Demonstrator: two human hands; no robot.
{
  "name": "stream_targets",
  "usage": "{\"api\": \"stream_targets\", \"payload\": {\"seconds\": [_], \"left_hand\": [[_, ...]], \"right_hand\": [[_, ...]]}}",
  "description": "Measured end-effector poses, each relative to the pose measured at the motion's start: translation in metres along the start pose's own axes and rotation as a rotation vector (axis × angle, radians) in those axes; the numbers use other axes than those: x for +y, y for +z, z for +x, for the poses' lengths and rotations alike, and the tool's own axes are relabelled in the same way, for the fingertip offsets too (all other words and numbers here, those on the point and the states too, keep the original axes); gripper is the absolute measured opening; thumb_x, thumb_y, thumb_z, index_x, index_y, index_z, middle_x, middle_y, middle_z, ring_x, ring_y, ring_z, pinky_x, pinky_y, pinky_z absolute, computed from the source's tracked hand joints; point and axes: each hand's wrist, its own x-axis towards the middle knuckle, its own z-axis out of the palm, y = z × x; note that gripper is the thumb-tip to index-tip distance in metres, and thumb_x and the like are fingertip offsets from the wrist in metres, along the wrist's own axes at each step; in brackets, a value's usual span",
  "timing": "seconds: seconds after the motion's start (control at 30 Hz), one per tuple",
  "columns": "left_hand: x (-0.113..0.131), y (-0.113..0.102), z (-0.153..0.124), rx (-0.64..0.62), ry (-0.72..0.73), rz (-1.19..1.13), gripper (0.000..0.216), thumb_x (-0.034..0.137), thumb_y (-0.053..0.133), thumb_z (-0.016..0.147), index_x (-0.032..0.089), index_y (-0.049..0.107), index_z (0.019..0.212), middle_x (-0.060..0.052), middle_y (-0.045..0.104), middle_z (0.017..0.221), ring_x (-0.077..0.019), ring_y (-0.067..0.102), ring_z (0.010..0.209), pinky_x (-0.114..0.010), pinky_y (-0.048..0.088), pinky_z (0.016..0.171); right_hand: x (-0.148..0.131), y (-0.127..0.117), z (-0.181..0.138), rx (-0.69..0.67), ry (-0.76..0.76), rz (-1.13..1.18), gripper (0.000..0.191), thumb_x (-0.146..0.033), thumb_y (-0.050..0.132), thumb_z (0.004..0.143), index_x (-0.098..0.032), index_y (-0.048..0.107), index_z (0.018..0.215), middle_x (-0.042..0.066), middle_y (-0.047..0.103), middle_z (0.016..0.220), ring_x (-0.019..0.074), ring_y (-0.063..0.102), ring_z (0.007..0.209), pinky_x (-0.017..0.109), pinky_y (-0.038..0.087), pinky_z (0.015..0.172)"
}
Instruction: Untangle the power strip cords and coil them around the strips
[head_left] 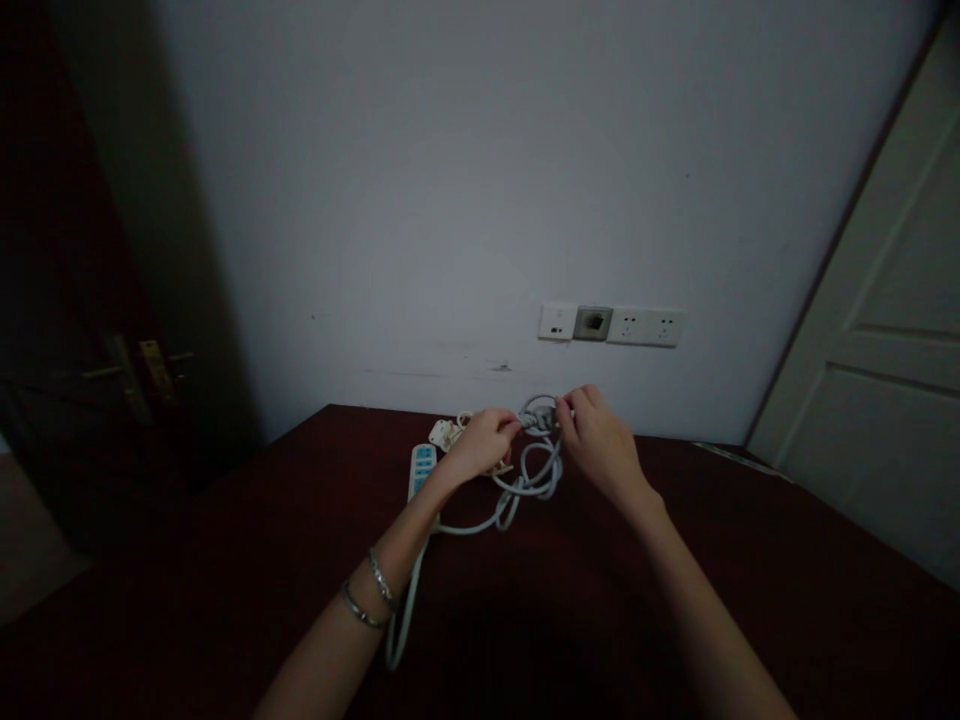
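A tangled light-grey power cord (534, 487) hangs in loops between my two hands above the dark red table. My left hand (484, 442) pinches one part of it, and my right hand (600, 445) pinches another part on the right. Between the fingertips sits a grey knotted clump (538, 418); its details are too dim to make out. A white power strip (423, 458) with blue socket faces lies left of my left hand, partly behind my forearm. Beyond that hand a whitish plug-like piece (442, 434) with thin cord rests on the table.
The dark red table (562, 620) reaches back to a pale wall. White wall sockets (645, 326) and a grey wall plate (592, 323) are mounted above its far edge. A white panelled door (885, 400) stands at right, a dark door with a handle (105, 371) at left.
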Motion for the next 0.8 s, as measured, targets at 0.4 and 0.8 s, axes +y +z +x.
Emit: {"api": "stream_targets", "payload": {"seconds": [0.4, 0.8], "left_hand": [[-0.004, -0.037, -0.002, -0.073, 0.130, -1.027, 0.008, 0.022, 0.050, 0.082, 0.015, 0.048, 0.083, 0.003, 0.051, 0.056, -0.0081, 0.047, 0.042, -0.031, 0.049, 0.058], [0.017, -0.021, -0.006, 0.003, 0.126, -1.342, 0.010, 0.010, 0.045, 0.082, 0.013, 0.055, 0.079, 0.002, 0.048, 0.060, -0.0062, 0.043, 0.050, -0.028, 0.046, 0.070]], "right_hand": [[0.056, 0.002, 0.002, -0.594, 0.485, 0.821, 0.034, -0.050, 0.052, 0.074, -0.017, 0.053, 0.065, 0.000, 0.052, 0.056, 0.0116, 0.049, 0.048, 0.025, 0.042, 0.047], [-0.004, -0.021, 0.004, -0.476, 0.134, 0.770, 0.029, -0.038, 0.046, 0.084, -0.016, 0.062, 0.094, 0.010, 0.067, 0.091, 0.0196, 0.061, 0.081, 0.033, 0.046, 0.074]]}}
